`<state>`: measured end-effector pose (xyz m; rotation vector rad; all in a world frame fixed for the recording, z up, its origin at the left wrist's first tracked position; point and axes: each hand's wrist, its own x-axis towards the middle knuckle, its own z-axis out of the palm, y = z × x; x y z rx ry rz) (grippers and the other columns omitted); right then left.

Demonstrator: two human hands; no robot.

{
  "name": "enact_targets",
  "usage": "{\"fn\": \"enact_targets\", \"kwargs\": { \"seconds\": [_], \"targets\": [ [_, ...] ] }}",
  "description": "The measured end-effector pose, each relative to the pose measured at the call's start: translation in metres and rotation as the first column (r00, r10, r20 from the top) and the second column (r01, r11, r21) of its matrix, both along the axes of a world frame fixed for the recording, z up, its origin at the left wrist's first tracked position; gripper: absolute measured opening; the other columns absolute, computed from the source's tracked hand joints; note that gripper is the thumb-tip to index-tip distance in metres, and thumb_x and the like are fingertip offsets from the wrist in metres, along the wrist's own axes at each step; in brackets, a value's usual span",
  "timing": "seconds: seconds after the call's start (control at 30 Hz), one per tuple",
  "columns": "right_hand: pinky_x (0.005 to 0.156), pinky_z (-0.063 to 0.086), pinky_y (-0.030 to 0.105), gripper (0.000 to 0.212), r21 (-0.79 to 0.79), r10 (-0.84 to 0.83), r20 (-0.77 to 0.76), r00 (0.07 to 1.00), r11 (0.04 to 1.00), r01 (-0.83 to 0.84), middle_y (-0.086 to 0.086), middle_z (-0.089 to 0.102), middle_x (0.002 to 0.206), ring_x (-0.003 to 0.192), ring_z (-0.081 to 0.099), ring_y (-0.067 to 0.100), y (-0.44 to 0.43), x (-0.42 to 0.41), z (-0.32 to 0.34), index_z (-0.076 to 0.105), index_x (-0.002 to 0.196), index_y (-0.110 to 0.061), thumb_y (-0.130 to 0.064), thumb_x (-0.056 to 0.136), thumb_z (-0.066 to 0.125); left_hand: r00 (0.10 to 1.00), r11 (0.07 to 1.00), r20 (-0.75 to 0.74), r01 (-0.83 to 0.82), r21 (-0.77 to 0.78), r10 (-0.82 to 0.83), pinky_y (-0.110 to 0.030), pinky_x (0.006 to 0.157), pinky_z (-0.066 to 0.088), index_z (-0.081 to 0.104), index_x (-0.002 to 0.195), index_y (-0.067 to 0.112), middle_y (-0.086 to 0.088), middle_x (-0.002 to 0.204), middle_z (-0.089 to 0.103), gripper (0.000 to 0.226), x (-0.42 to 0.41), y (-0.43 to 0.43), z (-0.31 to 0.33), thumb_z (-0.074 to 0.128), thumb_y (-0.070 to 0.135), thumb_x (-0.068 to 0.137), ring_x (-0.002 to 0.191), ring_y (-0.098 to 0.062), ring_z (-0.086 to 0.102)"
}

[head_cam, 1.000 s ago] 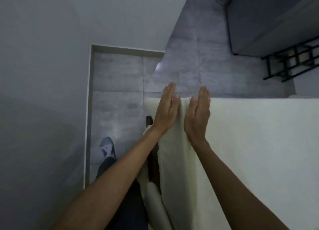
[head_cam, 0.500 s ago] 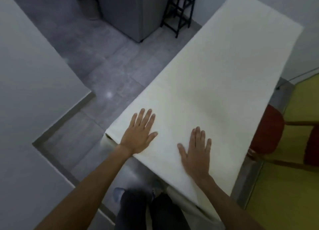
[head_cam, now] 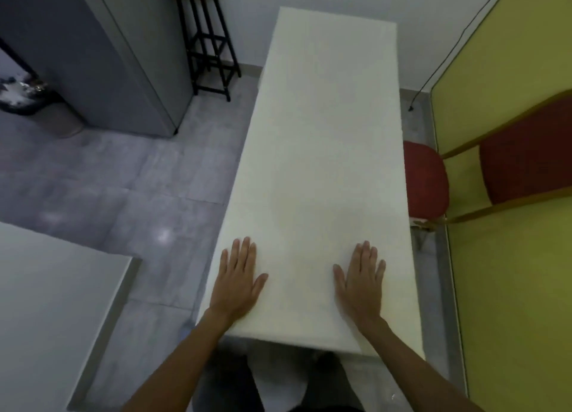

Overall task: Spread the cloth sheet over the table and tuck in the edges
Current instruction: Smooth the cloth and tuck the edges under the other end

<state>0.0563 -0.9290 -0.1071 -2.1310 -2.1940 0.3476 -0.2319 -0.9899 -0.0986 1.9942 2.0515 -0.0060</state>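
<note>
With your left hand (head_cam: 236, 283) and right hand (head_cam: 360, 283) flat, fingers straight, on the cloth sheet (head_cam: 325, 164), uneven pressure may drag it askew across the table.

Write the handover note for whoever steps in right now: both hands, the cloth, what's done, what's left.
Left hand: flat, fingers straight, pressing on the cloth by its near left edge.
Right hand: flat, fingers straight, on the cloth by its near right side.
Cloth: spread full length from the near end to the far end. It looks smooth, and the near end hangs down in front of the person.
Done: spreading, as far as it shows.
Left: tuck in the edges. This view does not show whether any side is tucked. A red chair sits close against the right side.
</note>
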Motion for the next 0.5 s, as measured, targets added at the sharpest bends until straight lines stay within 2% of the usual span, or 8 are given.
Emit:
{"fn": "enact_targets", "kwargs": {
  "seconds": [0.13,0.2,0.27,0.33,0.5],
  "targets": [
    [0.124,0.007,0.054,0.075,-0.01,-0.154,-0.045,0.987,0.988,0.154,0.018,0.02,0.163,0.152,0.014,0.034,-0.045,-0.102,0.003,0.017,0.156,-0.003,-0.052,0.1,0.027,0.967,0.966,0.017,0.254,-0.05,-0.253,-0.053,0.12,0.009,0.015,0.156,0.007,-0.013,0.164,0.006,0.07,-0.045,0.019,0.003,0.027,0.05,0.102,0.151,-0.032,0.003],
    [0.124,0.009,0.054,0.078,-0.079,-0.302,-0.065,0.951,0.952,0.297,0.017,0.021,0.163,0.152,0.015,0.034,-0.065,-0.153,0.008,0.018,0.156,-0.004,-0.054,0.097,0.023,0.933,0.93,0.039,0.359,-0.074,-0.357,-0.054,0.121,0.018,0.022,0.154,0.005,-0.015,0.162,0.016,0.068,-0.064,0.014,0.008,0.029,0.049,0.102,0.15,-0.033,0.014],
    [0.122,0.017,0.057,0.078,-0.133,-0.404,-0.071,0.912,0.91,0.392,0.02,0.026,0.161,0.15,0.022,0.036,-0.079,-0.199,0.016,0.022,0.155,-0.002,-0.054,0.096,0.022,0.878,0.873,0.034,0.479,-0.091,-0.478,-0.052,0.115,0.025,0.033,0.15,0.004,-0.017,0.157,0.029,0.066,-0.086,0.005,0.013,0.034,0.048,0.101,0.145,-0.033,0.027],
    [0.118,0.025,0.061,0.076,-0.112,-0.465,-0.048,0.884,0.882,0.458,0.025,0.033,0.157,0.146,0.03,0.042,-0.083,-0.237,0.02,0.029,0.151,0.002,-0.051,0.096,0.025,0.816,0.815,0.015,0.578,-0.053,-0.578,-0.05,0.112,0.034,0.042,0.146,0.004,-0.016,0.153,0.038,0.063,-0.109,0.008,0.018,0.038,0.047,0.1,0.142,-0.031,0.035],
    [0.116,0.021,0.065,0.075,-0.107,-0.608,-0.012,0.794,0.79,0.603,0.027,0.035,0.155,0.144,0.031,0.046,-0.084,-0.285,0.015,0.034,0.149,0.006,-0.048,0.098,0.027,0.656,0.654,-0.029,0.746,-0.121,-0.754,-0.05,0.107,0.04,0.055,0.136,0.003,-0.018,0.144,0.05,0.06,-0.138,0.045,0.023,0.034,0.04,0.093,0.133,-0.034,0.048]
  ]
}}
